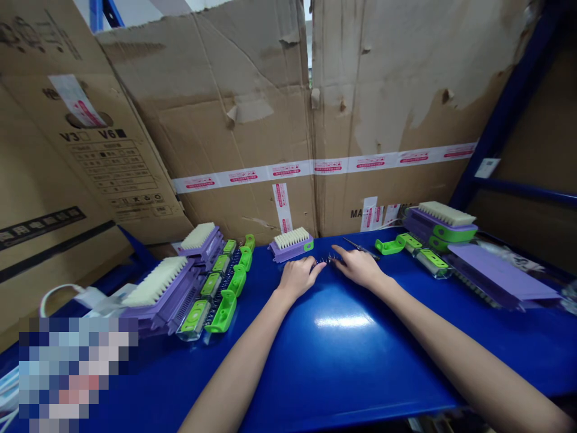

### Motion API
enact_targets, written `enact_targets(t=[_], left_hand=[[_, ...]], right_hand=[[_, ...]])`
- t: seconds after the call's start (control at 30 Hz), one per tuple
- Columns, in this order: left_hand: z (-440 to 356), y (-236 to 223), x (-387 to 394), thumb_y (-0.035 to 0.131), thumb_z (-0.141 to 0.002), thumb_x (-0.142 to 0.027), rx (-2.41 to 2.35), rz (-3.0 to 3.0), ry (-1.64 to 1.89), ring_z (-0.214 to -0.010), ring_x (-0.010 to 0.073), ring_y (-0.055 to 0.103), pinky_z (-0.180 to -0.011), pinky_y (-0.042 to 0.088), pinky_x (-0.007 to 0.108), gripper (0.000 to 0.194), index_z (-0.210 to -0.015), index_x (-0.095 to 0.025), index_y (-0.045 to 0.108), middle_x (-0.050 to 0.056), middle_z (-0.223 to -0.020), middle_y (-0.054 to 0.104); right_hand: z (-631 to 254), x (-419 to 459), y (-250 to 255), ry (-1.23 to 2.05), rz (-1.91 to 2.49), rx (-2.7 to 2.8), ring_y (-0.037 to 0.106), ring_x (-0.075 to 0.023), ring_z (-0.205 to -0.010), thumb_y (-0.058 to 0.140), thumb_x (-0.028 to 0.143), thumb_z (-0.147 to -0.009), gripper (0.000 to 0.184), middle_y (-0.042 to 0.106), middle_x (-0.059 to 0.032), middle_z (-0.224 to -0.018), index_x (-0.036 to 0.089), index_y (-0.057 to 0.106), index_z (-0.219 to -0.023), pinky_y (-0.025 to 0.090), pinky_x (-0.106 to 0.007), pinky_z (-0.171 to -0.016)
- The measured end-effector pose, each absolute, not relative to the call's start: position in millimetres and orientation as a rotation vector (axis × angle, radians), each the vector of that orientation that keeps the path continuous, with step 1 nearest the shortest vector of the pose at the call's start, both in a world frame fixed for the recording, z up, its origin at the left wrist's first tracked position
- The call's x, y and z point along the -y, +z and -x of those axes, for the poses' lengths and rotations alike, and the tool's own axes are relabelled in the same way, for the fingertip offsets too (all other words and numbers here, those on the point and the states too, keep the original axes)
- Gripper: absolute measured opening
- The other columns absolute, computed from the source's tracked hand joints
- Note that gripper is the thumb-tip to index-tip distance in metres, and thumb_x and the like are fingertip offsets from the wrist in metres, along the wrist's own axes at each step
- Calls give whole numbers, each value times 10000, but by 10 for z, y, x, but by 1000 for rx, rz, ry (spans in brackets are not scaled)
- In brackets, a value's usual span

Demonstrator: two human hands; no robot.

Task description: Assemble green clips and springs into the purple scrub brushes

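A small dark, spring-like coil (325, 260) lies low over the blue table between my hands. At its left end, the fingers and thumb of my left hand (296, 276) are closed on it. My right hand (358, 266) pinches the other end, its index finger reaching forward. Just beyond my left hand stands a purple block with cream bristles (291, 246) and a green end. A slender pointed tool (360, 248) lies behind my right hand, partly hidden by it. The coil's exact shape is too small to make out.
Purple bristle blocks (155, 282), clear-and-green pieces (210, 285) and green brackets (223, 310) line the left side. More blocks (444, 219), a green bracket (390, 245) and a purple cover (502, 273) lie right. Cardboard (243, 120) walls the back of the blue table (342, 373).
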State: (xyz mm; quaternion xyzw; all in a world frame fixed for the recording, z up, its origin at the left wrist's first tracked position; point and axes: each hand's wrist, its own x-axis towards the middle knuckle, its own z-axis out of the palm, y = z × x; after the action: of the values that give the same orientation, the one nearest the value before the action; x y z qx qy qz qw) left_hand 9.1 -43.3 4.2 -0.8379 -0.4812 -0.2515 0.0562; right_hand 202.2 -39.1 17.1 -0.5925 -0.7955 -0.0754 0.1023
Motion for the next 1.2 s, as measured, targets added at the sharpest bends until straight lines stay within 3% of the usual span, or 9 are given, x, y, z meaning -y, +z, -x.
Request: enact_targets(t=[0.57,1.2], left_hand=[[-98,87,430,362,-916,-492,1578,2423,-624,-707,225,662,-619,446,289,438,-803,-171,639,87,-765,696],[-77,90,466,352,-917,-363,1369,2593,-542,-728,197,653,-600,416,266,311,-850,-185,597,55,-815,682]], right_hand=[[-2031,414,238,-252,1708,2350,674,-250,-861,349,380,-933,473,697,-112,-977,200,432,-1362,499,-318,-729],[-2005,401,185,-287,1804,2345,671,-260,-868,351,376,-932,457,697,-111,-969,199,443,-1344,497,-326,-720]])
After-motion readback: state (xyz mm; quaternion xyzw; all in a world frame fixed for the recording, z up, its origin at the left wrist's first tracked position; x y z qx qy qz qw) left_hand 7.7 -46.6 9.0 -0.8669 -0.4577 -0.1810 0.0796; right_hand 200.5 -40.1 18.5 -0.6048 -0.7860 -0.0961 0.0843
